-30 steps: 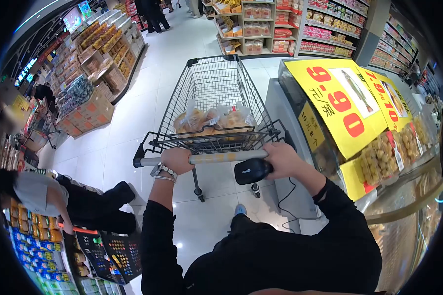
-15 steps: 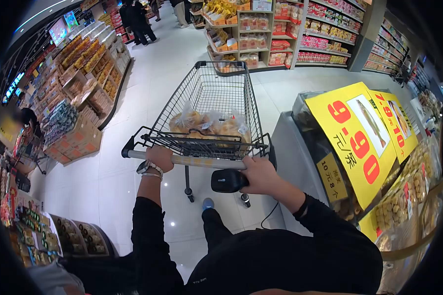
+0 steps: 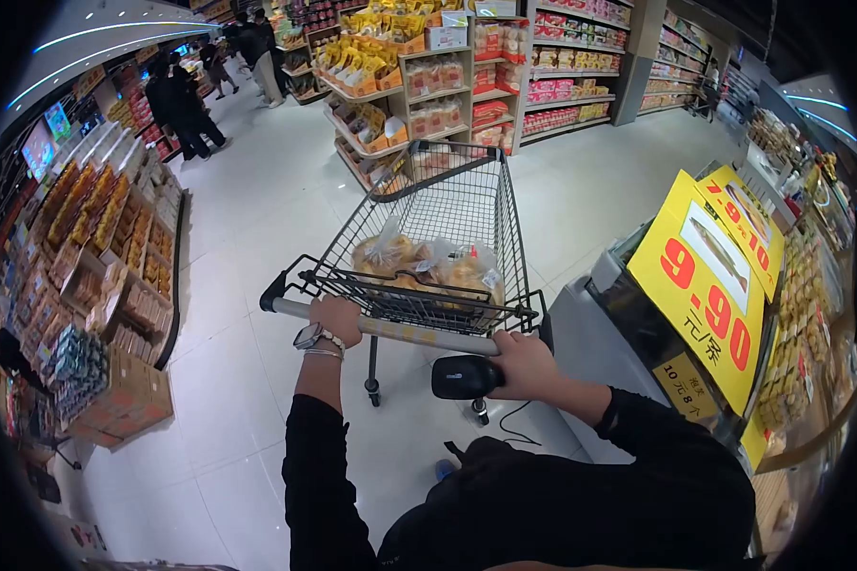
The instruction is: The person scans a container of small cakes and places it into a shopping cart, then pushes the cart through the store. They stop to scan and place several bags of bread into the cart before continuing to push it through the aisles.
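A black wire shopping cart point(image 3: 438, 209) stands in front of me, with a grey handle bar point(image 3: 400, 333) across its near end. My left hand point(image 3: 337, 320) is wrapped round the bar's left part, a watch and bracelet on its wrist. Near the bar's right end my right hand point(image 3: 526, 365) grips it, fingers closed. Beside that hand a black rounded device point(image 3: 467, 378) sits just below the bar, and a thin cable hangs down nearby. Several clear plastic bags of brownish food point(image 3: 419, 265) lie in the near part of the basket.
A counter with yellow price signs point(image 3: 705, 276) stands close on the right. Stacked goods point(image 3: 114, 238) and cartons point(image 3: 129, 400) line the left. Beyond the cart is a display shelf point(image 3: 438, 86); several people point(image 3: 186, 109) stand at the upper left.
The display shelf and the people at the back look nearer. The cart and both hands sit slightly further right and lower in view. Both hands remain on the bar.
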Demonstrator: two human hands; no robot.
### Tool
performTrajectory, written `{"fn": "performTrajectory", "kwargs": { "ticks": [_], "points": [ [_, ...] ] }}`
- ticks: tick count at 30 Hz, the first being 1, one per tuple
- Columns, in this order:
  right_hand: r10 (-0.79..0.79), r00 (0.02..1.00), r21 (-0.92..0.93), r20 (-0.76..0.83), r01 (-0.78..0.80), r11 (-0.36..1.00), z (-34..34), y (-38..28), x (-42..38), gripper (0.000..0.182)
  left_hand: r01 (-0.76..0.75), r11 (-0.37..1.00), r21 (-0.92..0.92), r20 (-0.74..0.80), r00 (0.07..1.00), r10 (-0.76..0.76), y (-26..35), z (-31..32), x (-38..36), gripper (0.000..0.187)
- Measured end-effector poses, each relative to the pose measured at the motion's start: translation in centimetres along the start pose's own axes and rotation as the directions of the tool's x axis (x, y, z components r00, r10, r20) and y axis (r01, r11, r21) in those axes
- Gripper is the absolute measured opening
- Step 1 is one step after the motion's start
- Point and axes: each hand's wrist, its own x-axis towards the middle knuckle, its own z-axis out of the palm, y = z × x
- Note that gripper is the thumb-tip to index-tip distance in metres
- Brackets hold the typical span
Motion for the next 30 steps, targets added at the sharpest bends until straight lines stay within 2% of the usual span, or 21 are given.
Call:
{"fn": "performTrajectory", "kwargs": {
  "ticks": [2,4,7,10,16,18,28,30],
  "points": [
    [-0.001,1.0,-0.016,-0.002,0.001,1.0,-0.3,1.6,2.8,0.039,-0.024,1.0,0.02,-0.051,0.998,0.025,-1.1,-0.3,4.0,0.015],
    [-0.072,0.988,0.043,0.137,0.067,0.997,-1.1,3.6,6.4,0.039,-0.052,0.998,0.019,-0.05,0.997,0.053,-2.1,-1.2,8.0,0.015],
    [-0.006,0.977,0.101,0.213,-0.016,0.995,-1.4,6.5,10.7,0.041,-0.111,0.994,-0.015,-0.087,0.99,0.109,-3.0,-1.3,14.0,0.014],
    [0.091,0.974,0.126,0.209,-0.119,0.985,-2.4,8.7,14.9,0.045,-0.185,0.983,-0.008,-0.161,0.97,0.181,-4.2,-1.8,21.0,0.014],
    [0.212,0.971,0.1,0.109,-0.223,0.97,-2.2,14.6,22.4,0.039,-0.284,0.958,0.043,-0.133,0.948,0.288,-5.0,-3.5,34.3,0.016],
    [0.227,0.968,0.088,0.11,-0.237,0.967,-2.5,16.6,24.8,0.038,-0.334,0.941,0.056,-0.235,0.911,0.338,-5.1,-4.0,38.4,0.011],
    [0.387,0.922,0.06,0.004,-0.386,0.92,-3.1,27.8,35.9,0.036,-0.487,0.872,0.043,-0.232,0.844,0.483,-3.6,-7.5,58.7,0.014],
    [0.446,0.895,0.016,0.001,-0.446,0.895,-3.1,30.5,38.1,0.041,-0.516,0.856,0.041,-0.225,0.83,0.511,-2.8,-8.3,63.1,0.017]
  ]
}}
